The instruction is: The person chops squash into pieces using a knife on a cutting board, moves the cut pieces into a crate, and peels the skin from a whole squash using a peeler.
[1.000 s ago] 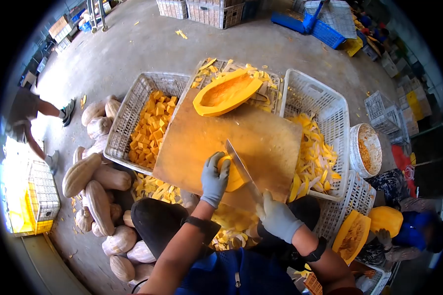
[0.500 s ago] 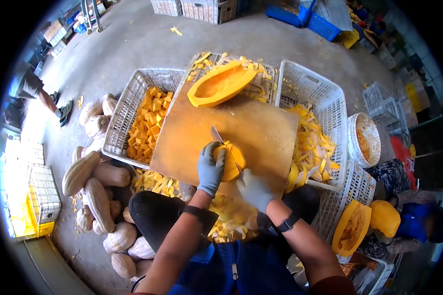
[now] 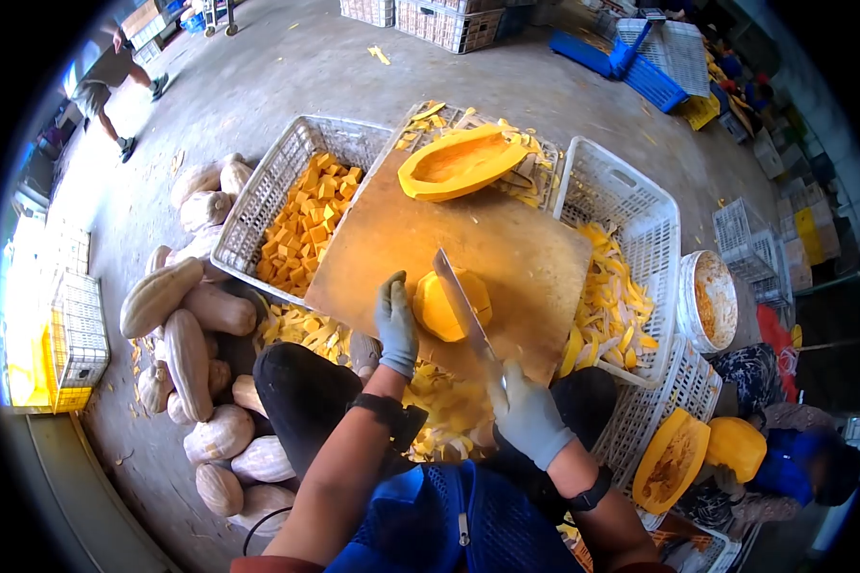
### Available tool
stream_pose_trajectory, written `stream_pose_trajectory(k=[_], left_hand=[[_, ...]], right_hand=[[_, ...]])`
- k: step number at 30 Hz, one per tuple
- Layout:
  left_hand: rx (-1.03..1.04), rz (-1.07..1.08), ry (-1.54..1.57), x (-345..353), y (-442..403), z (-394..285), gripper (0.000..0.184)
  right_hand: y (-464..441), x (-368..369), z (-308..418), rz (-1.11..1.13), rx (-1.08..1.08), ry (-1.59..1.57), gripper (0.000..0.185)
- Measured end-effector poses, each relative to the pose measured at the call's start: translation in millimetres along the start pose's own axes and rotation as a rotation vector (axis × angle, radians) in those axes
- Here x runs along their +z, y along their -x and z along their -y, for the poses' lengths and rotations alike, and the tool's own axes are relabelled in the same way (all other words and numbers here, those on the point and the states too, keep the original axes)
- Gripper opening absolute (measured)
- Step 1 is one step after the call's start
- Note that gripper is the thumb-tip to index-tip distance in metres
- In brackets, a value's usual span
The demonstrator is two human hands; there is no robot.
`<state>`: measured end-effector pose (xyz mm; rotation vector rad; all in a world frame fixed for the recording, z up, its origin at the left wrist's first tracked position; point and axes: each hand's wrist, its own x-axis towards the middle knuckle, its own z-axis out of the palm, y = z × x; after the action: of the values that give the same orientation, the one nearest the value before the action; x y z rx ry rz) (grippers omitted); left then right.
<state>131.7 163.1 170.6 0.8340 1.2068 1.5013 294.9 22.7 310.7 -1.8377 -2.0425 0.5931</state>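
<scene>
A peeled orange pumpkin piece (image 3: 438, 307) lies on the wooden cutting board (image 3: 354, 258), cut face up. My right hand (image 3: 528, 413), in a grey glove, is closed round the handle of a knife (image 3: 462, 304). The blade slants up and left across the pumpkin piece; whether it touches the flesh I cannot tell. Just left of the piece is my gloved left hand (image 3: 397, 325), fingers raised and apart from it, holding nothing. A hollowed pumpkin half (image 3: 463, 162) rests at the board's far edge.
Left of the board is a crate (image 3: 234, 244) of pumpkin cubes (image 3: 308, 224). A crate (image 3: 667, 196) of peelings (image 3: 613, 301) and a white bucket (image 3: 690, 304) stand right. Whole pumpkins (image 3: 186, 368) cover the floor at left. Another person (image 3: 803, 458) sits at right; someone walks (image 3: 105, 81) far left.
My left hand has let go of the pumpkin piece and moved left. My right hand has drawn the knife up and back toward me. The view has shifted; the far-left person has stepped.
</scene>
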Motion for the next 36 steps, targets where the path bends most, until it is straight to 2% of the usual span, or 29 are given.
stream_pose_trajectory(k=[3,5,9,11,13,15,18,21,24,25,28,31,33,36], left_hand=[[0.113,0.035,-0.207,16.4,-0.4,1.3,0.027],[0.243,0.064,-0.416,25.9,2.5,1.5,0.022],[0.205,0.045,-0.414,30.0,6.5,1.4,0.018],[0.194,0.050,-0.425,30.0,5.6,-1.9,0.018],[0.203,0.058,-0.441,29.3,5.3,-4.8,0.017],[0.236,0.068,-0.462,29.3,5.6,-6.5,0.017],[0.240,0.084,-0.454,29.0,4.7,-10.0,0.018],[0.134,0.099,-0.296,25.3,4.7,13.1,0.026],[0.285,0.033,-0.357,28.8,28.6,-5.1,0.037],[0.243,0.013,-0.312,31.1,34.1,-0.7,0.042],[0.133,-0.047,-0.157,38.4,23.9,8.1,0.038],[0.213,0.042,-0.310,20.8,10.3,-1.0,0.034],[0.214,-0.020,-0.324,2.7,-2.1,-8.7,0.033],[0.296,-0.051,-0.488,-15.8,-16.6,-19.0,0.034]], right_hand=[[-4.4,2.6,5.8,0.119,0.190,-0.034,0.025],[-6.1,6.2,4.6,0.145,0.115,0.006,0.025],[-25.5,-4.7,15.5,0.270,0.219,-0.050,0.026],[-33.1,13.5,7.5,0.215,0.127,0.001,0.030],[-44.1,36.7,-1.5,0.228,0.174,-0.007,0.033],[-61.1,60.0,-6.1,0.304,0.361,-0.070,0.034],[-65.1,71.9,-8.2,0.280,0.363,-0.083,0.035],[-69.3,61.8,2.4,0.329,0.437,-0.020,0.030],[-64.2,74.5,-9.3,0.200,0.319,-0.046,0.037],[-63.0,74.2,-10.1,0.196,0.304,-0.075,0.036],[-61.6,70.5,-8.0,0.183,0.259,-0.145,0.032],[-67.2,74.9,6.8,0.192,0.243,-0.259,0.030],[-72.3,80.8,20.6,0.261,0.282,-0.407,0.029],[-80.6,108.1,27.0,0.120,0.151,-0.470,0.029]])
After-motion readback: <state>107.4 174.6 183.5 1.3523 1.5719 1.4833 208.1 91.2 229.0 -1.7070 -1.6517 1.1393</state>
